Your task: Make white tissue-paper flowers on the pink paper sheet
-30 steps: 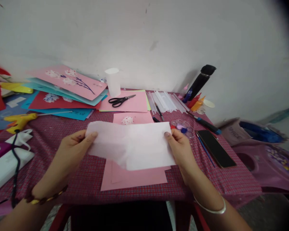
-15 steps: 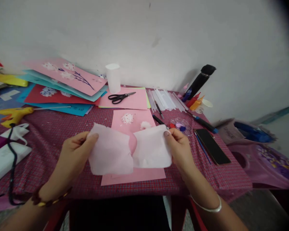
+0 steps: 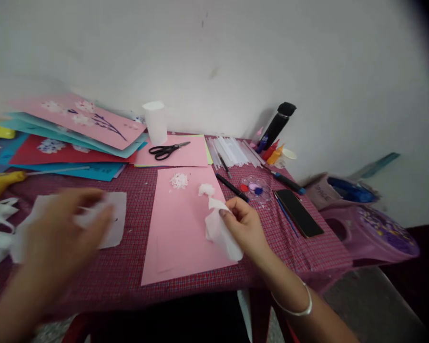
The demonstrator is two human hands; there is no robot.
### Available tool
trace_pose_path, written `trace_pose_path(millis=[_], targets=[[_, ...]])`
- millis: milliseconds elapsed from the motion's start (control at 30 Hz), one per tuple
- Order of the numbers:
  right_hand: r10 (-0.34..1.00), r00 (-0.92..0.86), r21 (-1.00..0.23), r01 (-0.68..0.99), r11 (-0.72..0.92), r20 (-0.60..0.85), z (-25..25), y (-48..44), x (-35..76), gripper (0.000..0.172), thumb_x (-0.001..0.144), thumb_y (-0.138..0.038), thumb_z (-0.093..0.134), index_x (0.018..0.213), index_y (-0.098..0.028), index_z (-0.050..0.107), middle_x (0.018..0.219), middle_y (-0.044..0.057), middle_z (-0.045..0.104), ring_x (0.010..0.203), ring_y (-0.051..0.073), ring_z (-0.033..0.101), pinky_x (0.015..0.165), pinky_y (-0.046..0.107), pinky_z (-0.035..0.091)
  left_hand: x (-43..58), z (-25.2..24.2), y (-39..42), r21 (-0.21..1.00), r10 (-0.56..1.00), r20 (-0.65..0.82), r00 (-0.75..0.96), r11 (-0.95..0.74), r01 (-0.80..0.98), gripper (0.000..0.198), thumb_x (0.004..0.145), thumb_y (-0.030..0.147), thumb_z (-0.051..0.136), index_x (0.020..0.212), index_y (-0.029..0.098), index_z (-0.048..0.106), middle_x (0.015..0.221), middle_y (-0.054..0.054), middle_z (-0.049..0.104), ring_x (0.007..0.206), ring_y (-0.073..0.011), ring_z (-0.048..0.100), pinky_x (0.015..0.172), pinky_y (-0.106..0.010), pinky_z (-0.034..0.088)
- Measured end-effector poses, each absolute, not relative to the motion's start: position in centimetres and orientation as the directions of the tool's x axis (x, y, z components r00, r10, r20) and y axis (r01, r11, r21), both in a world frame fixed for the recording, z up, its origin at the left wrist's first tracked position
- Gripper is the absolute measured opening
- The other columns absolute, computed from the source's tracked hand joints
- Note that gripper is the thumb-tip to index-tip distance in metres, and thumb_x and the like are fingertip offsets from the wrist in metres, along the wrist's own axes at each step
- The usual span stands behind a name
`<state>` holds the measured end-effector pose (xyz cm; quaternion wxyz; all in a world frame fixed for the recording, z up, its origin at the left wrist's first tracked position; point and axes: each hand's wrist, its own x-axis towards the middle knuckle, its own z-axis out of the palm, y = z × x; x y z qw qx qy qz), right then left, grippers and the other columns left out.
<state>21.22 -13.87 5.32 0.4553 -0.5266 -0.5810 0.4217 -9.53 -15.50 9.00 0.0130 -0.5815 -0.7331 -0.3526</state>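
My right hand [image 3: 248,226] pinches a crumpled piece of white tissue paper [image 3: 221,236] over the right side of a pink sheet of paper [image 3: 180,233]. Two white fluffy clusters, one speckled red [image 3: 179,181] and one plain [image 3: 206,189], sit on the upper part of that sheet. At the left, my left hand [image 3: 66,228] is smeared by motion, its thumb and fingers apart. Beneath it another piece of white tissue paper [image 3: 118,216] lies flat on the checked tablecloth [image 3: 136,257].
Black scissors [image 3: 166,150] rest on pink sheets beside a white tissue roll [image 3: 155,123]. Decorated cards [image 3: 103,125] are stacked back left, near a yellow glue gun [image 3: 3,183]. Glue sticks [image 3: 230,151], a paint palette [image 3: 255,189] and a phone [image 3: 297,213] lie rightward.
The two tissue pieces, held side by side before, are now apart. My left hand has moved left, where one piece now lies on the tablecloth; the right-hand piece has crumpled. The view has shifted.
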Motion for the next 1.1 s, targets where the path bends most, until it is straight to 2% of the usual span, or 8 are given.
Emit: trace_pose_path(millis=[67,167,300,400,567,833,1000,1100], targets=[[0.985,-0.056,-0.924,0.343,0.172,0.163,5.4,-14.7,20.5,0.008,0.078,-0.022,0.056,0.072,-0.020,0.053,0.058,-0.005,0.049,0.051,0.010,0.045,0.047,0.020,0.032,-4.5,9.0,-16.8,0.743,0.983,0.178,0.051,-0.168,0.648,0.022,0.077,0.039,0.057,0.080,0.018,0.064,0.074,0.000,0.062,0.068,-0.0152,0.055,0.063,-0.025,0.043],[0.953,-0.093,-0.814,0.500,0.296,0.290,5.6,-16.0,20.5,0.008,0.075,-0.015,0.056,0.071,-0.020,0.053,0.058,-0.006,0.050,0.051,0.009,0.046,0.049,0.021,0.032,1.7,7.8,-17.6,0.965,0.975,-0.018,0.220,-0.040,0.259,0.015,0.078,0.033,0.058,0.078,0.019,0.064,0.068,0.000,0.060,0.061,-0.0134,0.053,0.053,-0.023,0.041],[0.881,-0.172,-0.641,0.627,0.443,0.441,5.8,-17.2,21.7,0.011,0.073,-0.009,0.054,0.071,-0.019,0.053,0.059,-0.005,0.052,0.052,0.009,0.047,0.052,0.021,0.033,4.6,5.8,-17.5,0.968,0.950,-0.138,0.279,0.189,-0.167,0.015,0.075,0.032,0.065,0.080,0.018,0.061,0.064,0.002,0.054,0.053,-0.0092,0.045,0.044,-0.018,0.036],[0.838,-0.220,-0.550,0.667,0.503,0.500,5.6,-17.8,22.5,0.012,0.073,-0.008,0.052,0.071,-0.019,0.054,0.060,-0.004,0.053,0.052,0.009,0.047,0.052,0.021,0.033,5.0,5.4,-17.6,0.899,0.909,-0.166,0.382,0.298,-0.320,0.020,0.075,0.035,0.066,0.073,0.016,0.060,0.065,0.001,0.055,0.052,-0.0073,0.045,0.042,-0.016,0.032],[0.794,-0.265,-0.463,0.694,0.551,0.548,5.1,-18.4,22.9,0.014,0.073,-0.006,0.049,0.073,-0.019,0.054,0.062,-0.002,0.056,0.054,0.011,0.048,0.054,0.023,0.033,6.0,6.2,-18.1,0.839,0.875,-0.278,0.396,0.422,-0.345,0.021,0.072,0.034,0.068,0.070,0.014,0.062,0.060,0.001,0.055,0.044,-0.0042,0.040,0.039,-0.015,0.025],[0.813,-0.300,-0.472,0.692,0.546,0.499,4.4,-18.7,22.8,0.013,0.074,-0.007,0.050,0.073,-0.019,0.053,0.063,-0.001,0.056,0.056,0.012,0.049,0.055,0.024,0.033,6.3,5.8,-18.2,0.951,0.955,-0.195,0.223,0.240,-0.194,0.015,0.071,0.027,0.063,0.063,0.016,0.059,0.054,0.004,0.051,0.044,-0.0058,0.038,0.041,-0.018,0.028],[0.882,-0.314,-0.605,0.644,0.469,0.351,5.3,-19.1,22.6,0.012,0.075,-0.011,0.054,0.083,-0.021,0.054,0.068,-0.002,0.057,0.060,0.012,0.051,0.058,0.025,0.036,5.6,5.6,-18.6,0.999,0.982,0.004,0.188,0.002,-0.036,0.011,0.075,0.017,0.057,0.065,0.016,0.060,0.058,0.004,0.052,0.052,-0.0076,0.042,0.048,-0.020,0.032],[0.896,-0.335,-0.778,0.463,0.425,0.291,6.1,-19.3,22.3,0.019,0.077,-0.018,0.058,0.094,-0.022,0.052,0.073,-0.002,0.056,0.062,0.012,0.052,0.058,0.024,0.040,5.1,5.7,-18.7,0.998,0.979,0.064,0.193,-0.058,-0.036,0.014,0.075,0.012,0.054,0.062,0.016,0.058,0.057,0.005,0.050,0.053,-0.0080,0.041,0.051,-0.021,0.032]])
